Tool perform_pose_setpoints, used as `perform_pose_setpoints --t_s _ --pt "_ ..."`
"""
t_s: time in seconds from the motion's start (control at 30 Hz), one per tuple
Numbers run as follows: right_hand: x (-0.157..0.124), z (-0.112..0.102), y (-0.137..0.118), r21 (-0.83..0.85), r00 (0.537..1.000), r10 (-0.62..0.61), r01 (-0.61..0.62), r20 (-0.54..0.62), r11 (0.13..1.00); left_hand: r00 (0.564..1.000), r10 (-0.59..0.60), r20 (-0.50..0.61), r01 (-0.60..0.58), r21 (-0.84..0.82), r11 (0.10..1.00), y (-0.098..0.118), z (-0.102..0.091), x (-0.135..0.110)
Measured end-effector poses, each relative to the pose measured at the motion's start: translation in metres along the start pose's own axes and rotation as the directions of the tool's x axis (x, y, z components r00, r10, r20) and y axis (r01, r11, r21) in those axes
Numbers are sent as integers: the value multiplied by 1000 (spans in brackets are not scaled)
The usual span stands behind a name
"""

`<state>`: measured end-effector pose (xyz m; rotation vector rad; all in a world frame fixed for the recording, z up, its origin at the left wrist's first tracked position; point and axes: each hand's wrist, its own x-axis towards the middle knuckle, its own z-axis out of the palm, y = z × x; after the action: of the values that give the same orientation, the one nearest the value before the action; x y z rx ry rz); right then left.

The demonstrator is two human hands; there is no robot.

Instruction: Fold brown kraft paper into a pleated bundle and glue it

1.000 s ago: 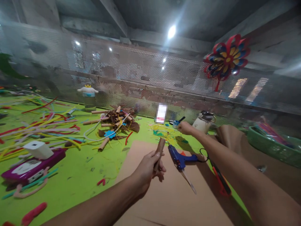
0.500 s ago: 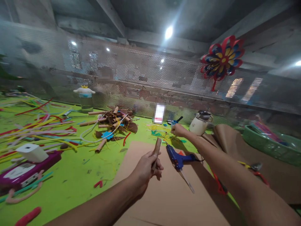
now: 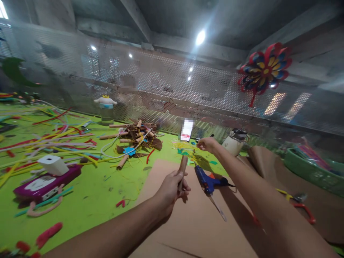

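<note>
My left hand (image 3: 172,191) is closed round a rolled brown paper tube (image 3: 183,165), held slanting upward above a sheet of brown paper (image 3: 180,229). Farther off, my right hand (image 3: 206,144) reaches over tangled yellow strands (image 3: 185,144) with its fingers pinched together. What sits between those fingertips, if anything, is too small to make out. A blue hot glue gun (image 3: 205,179) lies on the brown paper between my arms, its glue stick (image 3: 219,208) poking out toward me. Green paper scraps (image 3: 183,152) lie close to the right hand.
A heap of brown paper tubes (image 3: 139,134) and many pipe cleaners (image 3: 59,136) cover the left side. A purple power strip (image 3: 45,186) carries a white charger (image 3: 53,165). To the right are a pale jar (image 3: 233,143), pliers (image 3: 303,208) and a green basket (image 3: 309,168). A lit phone (image 3: 187,129) stands behind.
The view has swung slightly left, so things appear farther right. My right hand has come away a little from the small blue item by the jar. The left hand keeps its hold on the paper tube.
</note>
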<state>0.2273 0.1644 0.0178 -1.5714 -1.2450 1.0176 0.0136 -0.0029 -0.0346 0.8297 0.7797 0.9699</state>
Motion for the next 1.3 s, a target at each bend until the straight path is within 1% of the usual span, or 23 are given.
perform_pose_setpoints --t_s 0.07,0.13,0.2,0.27,0.33,0.43,0.5,0.57,0.63,0.7,0.8,0.83,0.9,0.97,1.0,1.07,1.13,1.17,1.23,1.3 --pt "-12 -5 -12 49 999 -34 33 31 998 1000 18 -17 -18 -1 1000 2 -2 2" --pt "-27 -7 -18 78 992 -115 111 46 991 999 39 -33 -40 -12 999 6 -4 3" --pt "-41 -10 -21 83 981 -192 188 39 979 997 73 -41 -74 -33 997 10 -6 4" --pt "-49 -17 -24 50 973 -232 231 16 972 992 111 -56 -113 -40 993 13 -7 4" --pt "-51 -28 -30 2 967 -252 252 -27 968 989 131 -70 -133 -27 991 14 -8 4" --pt "-48 -51 -48 -60 946 -310 305 -93 950 991 116 -68 -116 -7 993 12 -8 3" --pt "-46 -61 -63 -116 935 -343 332 -91 936 993 103 -63 -104 -6 995 11 -9 4" --pt "-46 -64 -77 -162 926 -372 358 -67 919 993 110 -47 -111 -13 994 11 -10 5" --pt "-47 -59 -87 -191 918 -396 384 -28 903 991 134 -12 -134 -35 990 12 -11 7" --pt "-49 -50 -94 -184 900 -436 428 -2 885 986 166 23 -164 -68 984 13 -11 9" --pt "-52 -36 -99 -103 838 -545 539 -35 836 977 208 54 -201 -113 973 16 -11 9" --pt "-54 -32 -99 -102 824 -565 560 -37 822 974 218 59 -209 -125 970 17 -10 8" --pt "-59 -24 -96 -172 827 -561 555 16 814 972 227 55 -218 -146 965 20 -9 6" --pt "-67 -12 -89 -281 837 -536 543 108 791 971 233 58 -221 -166 961 25 -8 3" --pt "-72 -5 -84 -325 833 -530 552 161 768 970 235 67 -220 -177 959 29 -7 1" --pt "-84 10 -73 -410 810 -501 586 304 699 968 230 100 -206 -207 956 38 -6 -2" --pt "-96 24 -61 -491 763 -454 645 460 586 970 225 97 -195 -253 948 46 -5 -3" --pt "-103 29 -55 -514 734 -447 678 510 526 972 223 78 -195 -274 942 49 -6 -3" --pt "-115 35 -49 -546 695 -474 719 541 430 984 176 37 -158 -283 946 52 -6 -1" --pt "-126 36 -46 -561 681 -519 727 516 397 996 88 6 -83 -266 961 53 -5 1"
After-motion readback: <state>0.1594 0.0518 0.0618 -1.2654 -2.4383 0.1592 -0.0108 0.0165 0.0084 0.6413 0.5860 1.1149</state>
